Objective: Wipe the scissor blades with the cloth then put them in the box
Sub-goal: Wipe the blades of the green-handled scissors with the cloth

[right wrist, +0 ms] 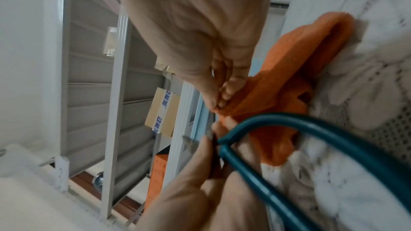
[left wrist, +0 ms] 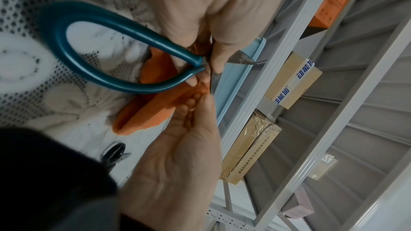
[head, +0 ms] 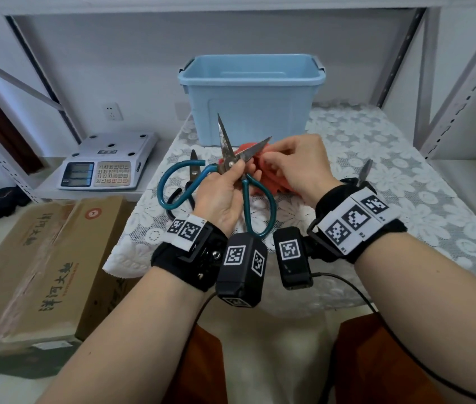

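Note:
My left hand [head: 238,169] grips the teal-handled scissors [head: 224,141] at the pivot and holds them up over the lace-covered table. The blades are spread, one pointing up and one to the right. My right hand [head: 268,158] pinches the orange cloth [head: 266,179] around the right-pointing blade. The pale blue box [head: 251,94] stands open just behind. In the left wrist view the left hand [left wrist: 211,62] clamps the scissors [left wrist: 89,29] above the cloth [left wrist: 144,117]. In the right wrist view the right hand [right wrist: 219,101] pinches the cloth [right wrist: 289,76] beside the scissors [right wrist: 333,134].
A black-handled pair of scissors [head: 193,173] lies on the table behind my left hand, and another pair [head: 364,172] lies beyond my right wrist. An electronic scale [head: 108,164] and cardboard boxes [head: 41,258] sit to the left. Metal shelf uprights flank the table.

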